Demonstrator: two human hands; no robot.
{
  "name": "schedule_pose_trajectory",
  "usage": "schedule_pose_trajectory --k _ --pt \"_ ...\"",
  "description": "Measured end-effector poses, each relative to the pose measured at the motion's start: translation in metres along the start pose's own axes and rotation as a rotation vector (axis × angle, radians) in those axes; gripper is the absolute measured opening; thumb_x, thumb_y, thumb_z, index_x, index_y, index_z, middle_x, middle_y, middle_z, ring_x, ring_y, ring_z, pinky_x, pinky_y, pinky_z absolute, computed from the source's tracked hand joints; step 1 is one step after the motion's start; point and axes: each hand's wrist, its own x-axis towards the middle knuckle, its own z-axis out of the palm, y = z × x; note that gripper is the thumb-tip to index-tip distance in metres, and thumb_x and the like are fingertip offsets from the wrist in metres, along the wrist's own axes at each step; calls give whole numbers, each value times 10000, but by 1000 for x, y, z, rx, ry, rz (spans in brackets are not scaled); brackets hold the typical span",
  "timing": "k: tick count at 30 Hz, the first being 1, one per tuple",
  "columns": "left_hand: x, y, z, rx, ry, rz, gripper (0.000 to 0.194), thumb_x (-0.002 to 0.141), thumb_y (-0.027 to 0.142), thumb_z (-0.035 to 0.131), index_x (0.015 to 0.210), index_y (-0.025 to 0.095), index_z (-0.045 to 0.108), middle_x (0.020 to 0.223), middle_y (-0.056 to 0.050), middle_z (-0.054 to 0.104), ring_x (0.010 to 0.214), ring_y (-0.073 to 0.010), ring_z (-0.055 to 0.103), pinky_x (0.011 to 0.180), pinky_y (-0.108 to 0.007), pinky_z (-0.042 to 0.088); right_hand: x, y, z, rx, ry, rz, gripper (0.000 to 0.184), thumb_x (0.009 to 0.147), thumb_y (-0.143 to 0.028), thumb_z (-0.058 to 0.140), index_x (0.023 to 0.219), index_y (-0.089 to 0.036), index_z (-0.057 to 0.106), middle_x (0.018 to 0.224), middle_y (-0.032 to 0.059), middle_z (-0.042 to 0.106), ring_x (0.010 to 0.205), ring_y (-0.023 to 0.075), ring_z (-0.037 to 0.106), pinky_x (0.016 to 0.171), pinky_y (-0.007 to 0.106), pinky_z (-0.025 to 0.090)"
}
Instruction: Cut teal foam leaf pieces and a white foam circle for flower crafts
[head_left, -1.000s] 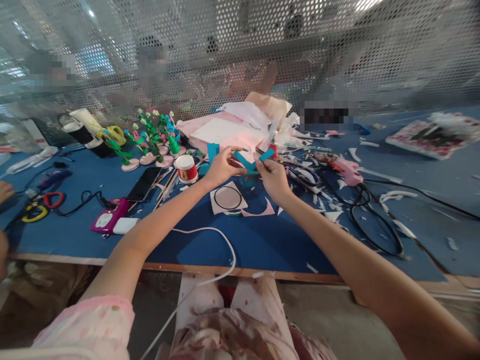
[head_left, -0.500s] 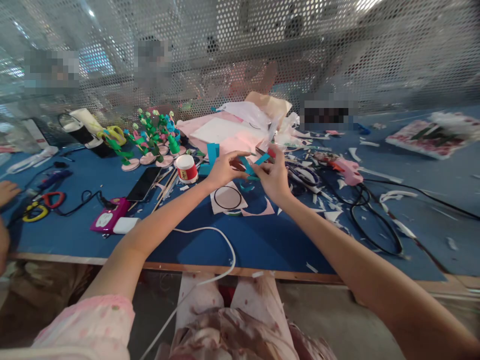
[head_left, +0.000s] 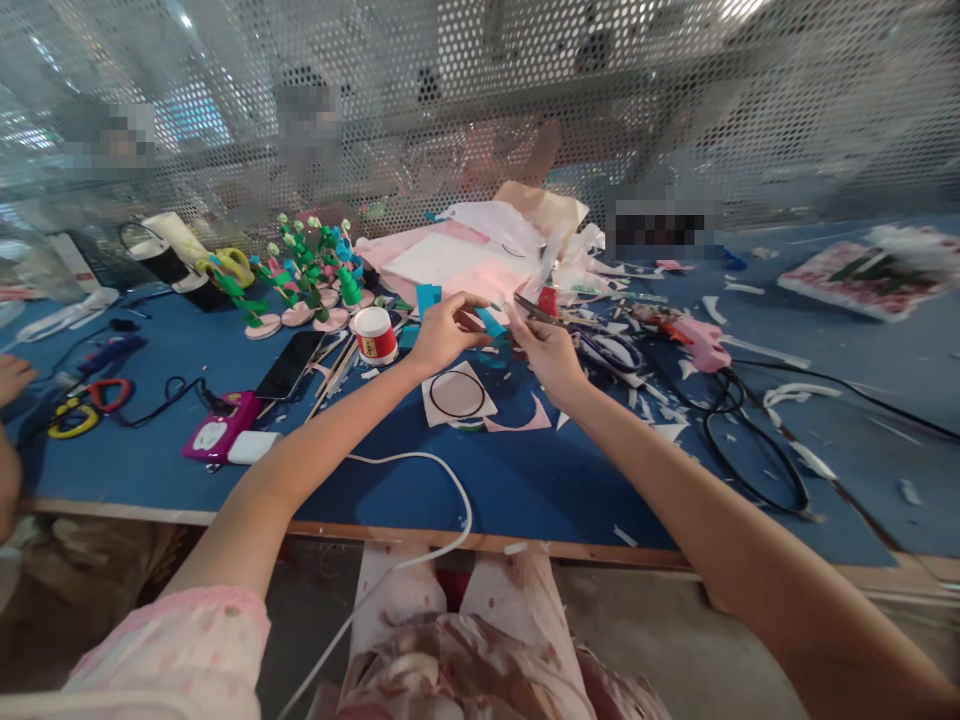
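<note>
My left hand (head_left: 442,338) pinches a small blue strip (head_left: 491,325), which looks like paper or thin foam. Close on its right, my right hand (head_left: 551,352) is closed around a dark, narrow tool (head_left: 537,311) that looks like scissors; its handles are mostly hidden. The fingertips of both hands nearly meet at the strip's right end. More blue pieces (head_left: 428,298) stand just behind my left hand. Below the hands lies a pale square sheet (head_left: 442,408) with a black ring (head_left: 458,394) on it.
Left of my hands are a red-and-white tub (head_left: 374,335), green craft plants (head_left: 307,275), a phone (head_left: 291,365) and a purple power strip (head_left: 223,428). A pink glue gun (head_left: 701,342) with a looping cord lies right, among scraps. Another person's hand (head_left: 13,378) is at far left.
The dark tool in my right hand has come up to the strip's end and shows more plainly. Less of the blue strip shows between my hands.
</note>
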Motion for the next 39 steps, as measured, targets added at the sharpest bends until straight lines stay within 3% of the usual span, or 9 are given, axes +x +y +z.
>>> schedule_pose_trajectory --k 4,7,12,15,20,23,26,31,39 --pt "2 -3 -3 35 2 -6 430 502 159 800 879 125 597 706 13 588 608 -94 588 576 -212 487 -3 -9 0 52 -101 71 528 516 -666 670 631 -151 658 532 -3 561 488 89 461 454 224 349" --pt "3 -4 -5 46 12 22 427 503 205 811 863 132 592 735 2 599 621 -91 589 587 -207 483 -3 -11 -2 32 -147 74 498 446 -584 754 687 -151 703 628 28 640 585 129 542 526 241 409" --pt "3 -5 -5 68 6 49 404 521 173 799 867 135 594 733 -5 605 643 -97 593 617 -216 492 0 -5 -4 41 -143 0 422 442 -535 777 647 -171 717 842 68 701 777 203 618 647 289 473" --pt "4 -7 -3 84 15 52 432 541 131 777 935 148 599 782 -14 608 686 -102 586 623 -213 491 1 -1 -3 84 -177 66 450 420 -564 772 626 -169 708 692 55 680 653 175 592 585 290 454" --pt "7 -13 -3 21 5 43 442 625 168 743 1032 194 572 1042 -58 578 834 -120 570 693 -223 496 3 3 -3 173 -150 176 496 330 -586 784 551 -158 661 508 7 564 503 108 486 494 267 398" --pt "4 -11 -2 12 133 98 293 754 255 649 1023 208 540 1103 -65 528 902 -133 552 758 -254 488 4 1 -3 248 -65 227 504 294 -564 798 558 -158 660 532 -6 562 508 87 476 489 244 397" --pt "-4 -3 1 144 269 209 161 811 338 578 880 198 537 1000 -62 506 926 -158 511 776 -278 468 4 -2 -3 348 -7 260 455 325 -514 819 581 -168 671 582 -12 587 528 73 486 493 219 409" --pt "-15 -2 13 341 134 265 202 766 362 631 735 186 538 912 -63 498 969 -206 478 897 -352 406 5 1 -2 461 10 236 317 405 -380 843 583 -185 668 595 -15 622 573 96 553 545 227 468" --pt "-17 -22 20 146 25 115 303 780 461 578 823 161 567 1038 -95 481 1065 -222 487 779 -298 487 4 3 2 472 34 224 190 499 -270 814 580 -182 667 561 -17 637 578 125 606 570 249 498"
